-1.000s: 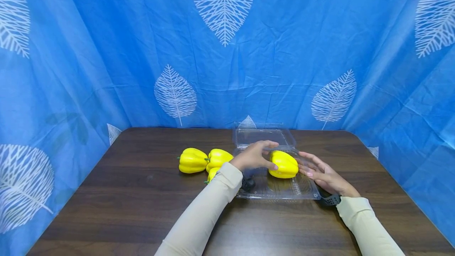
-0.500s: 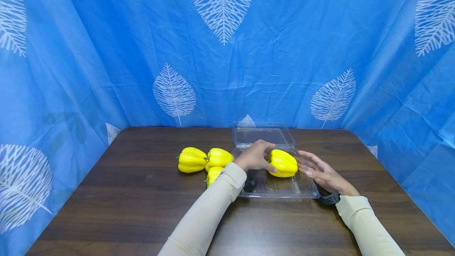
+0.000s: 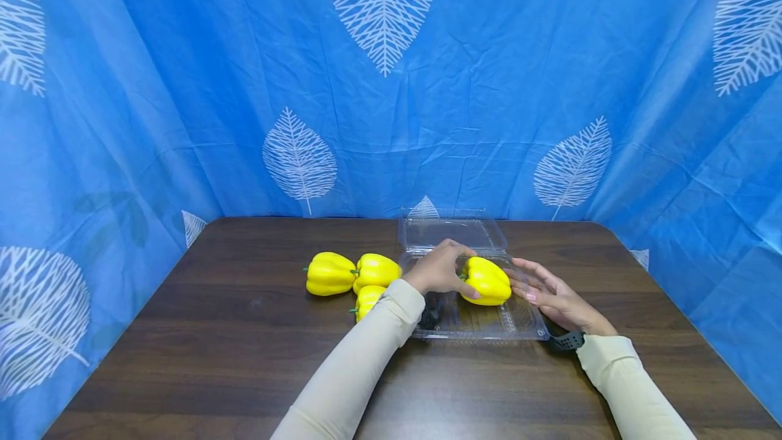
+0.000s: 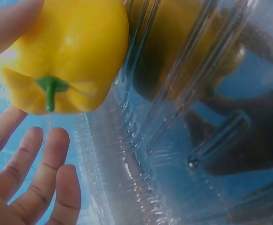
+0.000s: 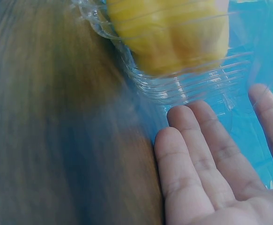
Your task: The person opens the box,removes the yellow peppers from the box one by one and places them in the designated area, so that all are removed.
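A yellow bell pepper with a green stem is in the base of a clear plastic clamshell container. My left hand grips it, thumb on the near side and a finger on the far side. In the left wrist view, the stem end of the pepper faces the camera, and the other fingers spread away below it. My right hand lies by the container's right wall with its fingers extended. The right wrist view has those fingertips at the wall, with the pepper visible through the plastic.
Three more yellow bell peppers lie together on the brown wooden table, left of the container. The container's raised lid stands at the back. A blue curtain with white leaves surrounds the table.
The view shifts slightly. The left hand moves a little to the right against the pepper, which stays in nearly the same place. The right hand keeps its position.
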